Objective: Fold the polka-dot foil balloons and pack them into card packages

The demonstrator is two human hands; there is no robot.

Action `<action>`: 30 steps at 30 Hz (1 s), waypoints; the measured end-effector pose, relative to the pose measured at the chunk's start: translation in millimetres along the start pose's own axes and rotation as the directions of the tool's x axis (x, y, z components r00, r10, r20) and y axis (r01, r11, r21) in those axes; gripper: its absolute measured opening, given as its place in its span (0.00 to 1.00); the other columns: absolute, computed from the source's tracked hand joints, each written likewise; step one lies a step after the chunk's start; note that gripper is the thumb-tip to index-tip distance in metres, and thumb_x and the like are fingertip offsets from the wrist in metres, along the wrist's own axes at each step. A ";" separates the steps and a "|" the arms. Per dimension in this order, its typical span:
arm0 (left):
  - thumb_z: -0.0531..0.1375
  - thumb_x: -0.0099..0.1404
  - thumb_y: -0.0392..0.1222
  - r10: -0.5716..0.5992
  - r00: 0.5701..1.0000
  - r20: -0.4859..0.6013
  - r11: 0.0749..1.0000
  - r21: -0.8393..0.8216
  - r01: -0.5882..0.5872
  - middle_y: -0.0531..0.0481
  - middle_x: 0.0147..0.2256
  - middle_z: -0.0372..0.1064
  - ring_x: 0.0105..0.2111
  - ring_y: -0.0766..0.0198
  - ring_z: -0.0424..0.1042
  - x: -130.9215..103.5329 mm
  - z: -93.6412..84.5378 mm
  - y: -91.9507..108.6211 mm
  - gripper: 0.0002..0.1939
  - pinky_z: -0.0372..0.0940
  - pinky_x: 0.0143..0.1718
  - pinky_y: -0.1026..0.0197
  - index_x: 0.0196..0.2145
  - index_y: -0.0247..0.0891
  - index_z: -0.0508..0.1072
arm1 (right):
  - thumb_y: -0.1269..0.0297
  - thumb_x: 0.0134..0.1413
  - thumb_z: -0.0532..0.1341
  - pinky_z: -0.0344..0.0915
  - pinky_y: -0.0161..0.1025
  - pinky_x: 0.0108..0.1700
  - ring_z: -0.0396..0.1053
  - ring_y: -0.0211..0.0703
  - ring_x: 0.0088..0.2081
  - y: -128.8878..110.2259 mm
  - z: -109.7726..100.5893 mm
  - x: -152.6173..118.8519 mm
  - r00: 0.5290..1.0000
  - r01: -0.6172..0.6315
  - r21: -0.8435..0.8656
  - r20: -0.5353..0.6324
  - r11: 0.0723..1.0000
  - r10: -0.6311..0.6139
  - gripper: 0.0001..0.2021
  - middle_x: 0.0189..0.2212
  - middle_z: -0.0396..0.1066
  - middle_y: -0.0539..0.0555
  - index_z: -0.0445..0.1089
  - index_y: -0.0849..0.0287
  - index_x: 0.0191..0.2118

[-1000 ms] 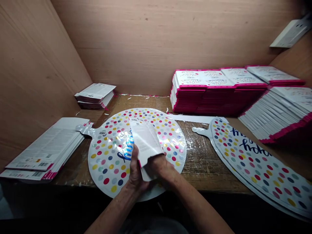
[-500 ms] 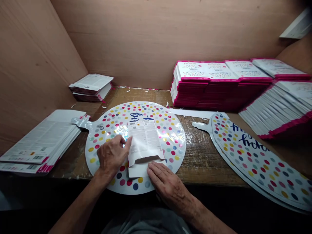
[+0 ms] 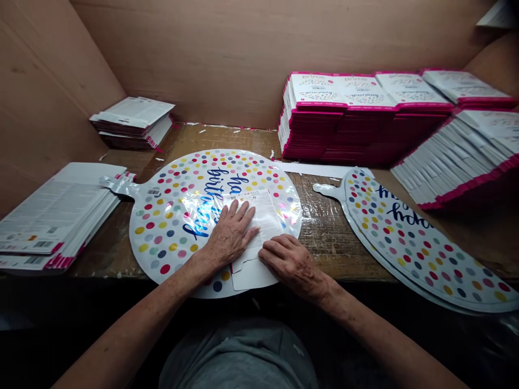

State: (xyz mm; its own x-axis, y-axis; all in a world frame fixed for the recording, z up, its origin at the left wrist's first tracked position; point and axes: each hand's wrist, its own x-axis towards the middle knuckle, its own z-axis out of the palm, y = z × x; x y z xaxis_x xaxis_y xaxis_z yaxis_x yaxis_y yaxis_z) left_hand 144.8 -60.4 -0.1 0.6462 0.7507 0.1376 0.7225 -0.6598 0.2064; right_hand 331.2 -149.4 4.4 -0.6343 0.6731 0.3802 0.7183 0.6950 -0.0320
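A flat, round foil balloon (image 3: pixel 162 232) with coloured dots and blue lettering lies on the table, its tail pointing left. On its right part rests a white printed packet (image 3: pixel 265 216), its lower flap toward me. My left hand (image 3: pixel 231 232) lies flat on the packet's left side, fingers spread. My right hand (image 3: pixel 290 262) rests at the packet's lower right edge with its fingers curled together; what they grip, if anything, is hidden beneath them.
Folded dotted balloons (image 3: pixel 413 243) lie at the right. Pink-edged packets (image 3: pixel 340 129) are stacked at the back right, more packets (image 3: pixel 466 156) lean beside them. Printed packets (image 3: pixel 60 210) lie at the left, with a smaller stack (image 3: pixel 133 116) behind. Cardboard walls (image 3: pixel 227 59) enclose the table (image 3: pixel 324 237).
The packet has shifted right on the balloon, uncovering more lettering. My left hand has moved right and opened flat over it; my right hand has moved right and up, its fingers now curled.
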 end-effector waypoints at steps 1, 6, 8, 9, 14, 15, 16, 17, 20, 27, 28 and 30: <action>0.48 0.72 0.46 0.000 1.000 0.006 1.000 0.000 0.000 0.33 0.64 0.56 0.65 0.41 0.51 0.2 -0.7 0.1 0.25 0.50 0.62 0.36 0.61 0.30 0.62 | 0.70 0.68 0.52 0.62 0.42 0.46 0.66 0.44 0.39 -0.2 1.0 0.5 1.000 0.007 -0.010 -0.001 1.000 -0.007 0.11 0.37 0.73 0.56 0.72 0.61 0.40; 0.48 0.72 0.47 0.021 1.000 0.010 1.000 0.013 -0.021 0.36 0.64 0.56 0.65 0.43 0.50 2.3 1.4 -2.3 0.25 0.51 0.62 0.38 0.62 0.34 0.61 | 0.63 0.67 0.54 0.61 0.43 0.42 0.66 0.45 0.35 -0.8 11.1 17.7 0.999 -0.025 -0.113 0.034 0.993 0.029 0.12 0.31 0.71 0.55 0.69 0.60 0.33; 0.48 0.72 0.48 0.046 0.999 0.012 0.999 0.024 -0.046 0.36 0.64 0.56 0.65 0.43 0.50 4.1 2.6 -3.1 0.25 0.51 0.62 0.39 0.62 0.34 0.61 | 0.60 0.67 0.56 0.61 0.43 0.40 0.66 0.47 0.35 0.2 10.1 23.5 0.997 -0.012 -0.166 0.073 0.986 0.025 0.13 0.31 0.71 0.57 0.69 0.61 0.32; 0.48 0.72 0.48 0.061 0.998 0.016 0.998 0.030 -0.062 0.36 0.64 0.56 0.65 0.43 0.51 5.1 3.0 -3.2 0.25 0.52 0.62 0.39 0.62 0.33 0.61 | 0.60 0.67 0.56 0.61 0.43 0.39 0.67 0.47 0.34 0.7 6.9 22.9 0.995 -0.003 -0.179 0.097 0.984 0.021 0.13 0.31 0.71 0.57 0.69 0.61 0.32; 0.49 0.72 0.49 0.096 0.995 0.033 0.994 0.057 -0.098 0.33 0.64 0.55 0.64 0.41 0.52 11.3 4.8 -2.8 0.26 0.51 0.62 0.38 0.61 0.30 0.62 | 0.54 0.67 0.55 0.56 0.39 0.29 0.63 0.40 0.25 -2.6 -26.0 -27.5 0.978 -0.009 0.046 0.211 0.999 -0.001 0.16 0.26 0.68 0.50 0.66 0.59 0.30; 0.49 0.72 0.49 0.110 0.993 0.032 0.992 0.055 -0.111 0.33 0.64 0.55 0.65 0.41 0.51 13.1 5.3 -2.9 0.26 0.51 0.62 0.37 0.61 0.30 0.62 | 0.54 0.67 0.55 0.55 0.38 0.28 0.63 0.39 0.24 -3.9 -31.3 -41.7 0.982 -0.038 0.084 0.186 0.996 0.022 0.17 0.24 0.67 0.49 0.65 0.58 0.28; 0.49 0.72 0.50 0.129 0.991 0.033 0.990 0.050 -0.130 0.33 0.64 0.55 0.65 0.41 0.51 15.2 5.8 -3.1 0.26 0.51 0.62 0.37 0.61 0.31 0.61 | 0.54 0.67 0.55 0.55 0.38 0.28 0.62 0.38 0.24 -5.1 -34.7 -53.9 0.989 -0.074 0.096 0.134 0.993 0.061 0.19 0.22 0.65 0.49 0.63 0.58 0.25; 0.49 0.72 0.50 0.149 0.988 0.035 0.988 0.042 -0.151 0.33 0.64 0.55 0.65 0.41 0.51 17.4 6.3 -3.4 0.26 0.51 0.62 0.37 0.61 0.31 0.61 | 0.54 0.66 0.56 0.57 0.37 0.29 0.63 0.38 0.24 -6.4 -35.9 -63.1 0.993 -0.105 0.096 0.062 0.990 0.100 0.19 0.22 0.65 0.49 0.64 0.58 0.25; 0.51 0.71 0.51 0.194 0.981 0.026 0.981 -0.005 -0.194 0.33 0.63 0.56 0.65 0.41 0.51 22.0 6.6 -3.0 0.26 0.52 0.62 0.35 0.60 0.32 0.62 | 0.52 0.65 0.57 0.67 0.41 0.42 0.71 0.45 0.40 -11.0 -27.0 -68.7 0.981 -0.137 0.048 -0.136 0.989 0.142 0.16 0.36 0.73 0.58 0.72 0.61 0.38; 0.55 0.69 0.42 0.167 0.948 -0.270 0.946 -0.229 -0.232 0.38 0.58 0.65 0.63 0.51 0.60 -32.6 -5.3 11.5 0.11 0.63 0.60 0.47 0.45 0.37 0.73 | 0.73 0.67 0.53 0.66 0.46 0.54 0.67 0.49 0.55 -17.4 3.5 -48.1 0.983 -0.042 -0.056 -0.182 0.998 0.031 0.14 0.51 0.72 0.63 0.71 0.64 0.52; 0.58 0.68 0.44 0.202 0.942 -0.267 0.932 -0.245 -0.269 0.39 0.56 0.67 0.62 0.51 0.60 -46.0 -6.7 14.7 0.10 0.64 0.59 0.48 0.42 0.38 0.74 | 0.72 0.67 0.53 0.66 0.47 0.54 0.67 0.50 0.55 -17.2 4.7 -49.5 0.983 -0.035 -0.056 -0.182 0.998 0.025 0.13 0.51 0.72 0.63 0.71 0.64 0.52; 0.63 0.63 0.49 0.242 0.940 -0.240 0.920 -0.251 -0.301 0.38 0.55 0.68 0.62 0.47 0.60 -69.5 -7.4 20.4 0.14 0.64 0.59 0.45 0.41 0.37 0.74 | 0.70 0.67 0.55 0.67 0.48 0.53 0.67 0.51 0.55 -16.2 5.5 -52.8 0.981 -0.023 -0.047 -0.193 0.999 0.014 0.13 0.50 0.73 0.64 0.71 0.65 0.52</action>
State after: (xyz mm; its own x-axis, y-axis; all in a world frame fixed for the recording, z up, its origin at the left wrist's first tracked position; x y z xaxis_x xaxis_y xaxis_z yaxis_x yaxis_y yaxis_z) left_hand 112.8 -125.8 1.7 0.7235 0.5539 0.4120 0.4080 -0.8245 0.3920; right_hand 351.5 -194.8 -20.3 -0.5574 0.6212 0.5508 0.7456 0.6664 0.0029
